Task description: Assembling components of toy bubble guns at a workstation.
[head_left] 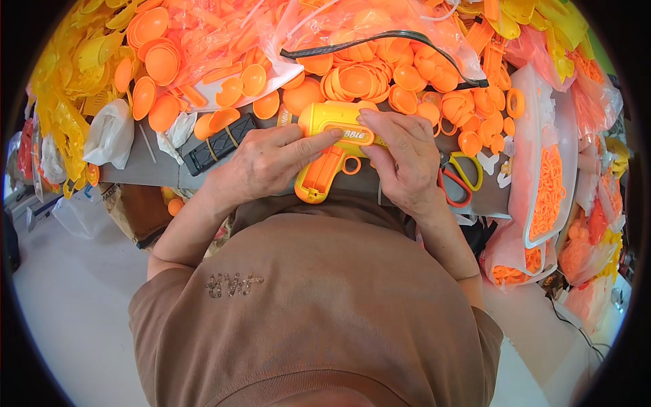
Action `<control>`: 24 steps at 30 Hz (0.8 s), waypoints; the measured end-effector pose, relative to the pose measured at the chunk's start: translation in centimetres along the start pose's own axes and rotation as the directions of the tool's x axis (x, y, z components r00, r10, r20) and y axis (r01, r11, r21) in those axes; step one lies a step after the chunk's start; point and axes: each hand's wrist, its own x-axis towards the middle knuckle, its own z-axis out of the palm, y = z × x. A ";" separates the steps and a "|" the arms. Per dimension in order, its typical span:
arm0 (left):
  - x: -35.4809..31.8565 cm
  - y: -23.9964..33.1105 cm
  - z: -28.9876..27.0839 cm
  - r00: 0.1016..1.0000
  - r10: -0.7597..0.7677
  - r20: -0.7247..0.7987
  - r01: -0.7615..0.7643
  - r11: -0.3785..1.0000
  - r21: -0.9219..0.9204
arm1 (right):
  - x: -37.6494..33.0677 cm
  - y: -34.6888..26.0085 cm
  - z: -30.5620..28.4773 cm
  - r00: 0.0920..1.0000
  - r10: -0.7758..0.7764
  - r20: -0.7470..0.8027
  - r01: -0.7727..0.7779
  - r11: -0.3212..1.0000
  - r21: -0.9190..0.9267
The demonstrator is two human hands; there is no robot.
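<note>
A yellow toy gun (pixel 324 115) with an orange trigger and an orange insert in its handle lies in front of my chest at the table's near edge. The handle points toward me. My left hand (pixel 266 161) grips its left side, with the index finger stretched across a raised oval orange-rimmed panel (pixel 352 136). From the right, my right hand (pixel 408 152) holds the other end of the body, its fingertips at the panel's right end. The fingers' undersides and part of the barrel end are hidden.
Orange cups (pixel 356 80) and parts cover the table's far side, partly under clear plastic bags. Orange- and yellow-handled scissors (pixel 461 180) lie right of my hand. A black slotted piece (pixel 215 146) sits at left. A plastic bin of orange rings (pixel 548 193) stands at right; yellow parts (pixel 64 95) pile far left.
</note>
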 end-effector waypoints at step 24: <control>-0.4 0.3 0.6 1.000 -0.003 0.011 0.002 0.995 0.099 | -2.7 0.1 0.4 0.990 -0.093 0.102 0.120 0.944 -0.308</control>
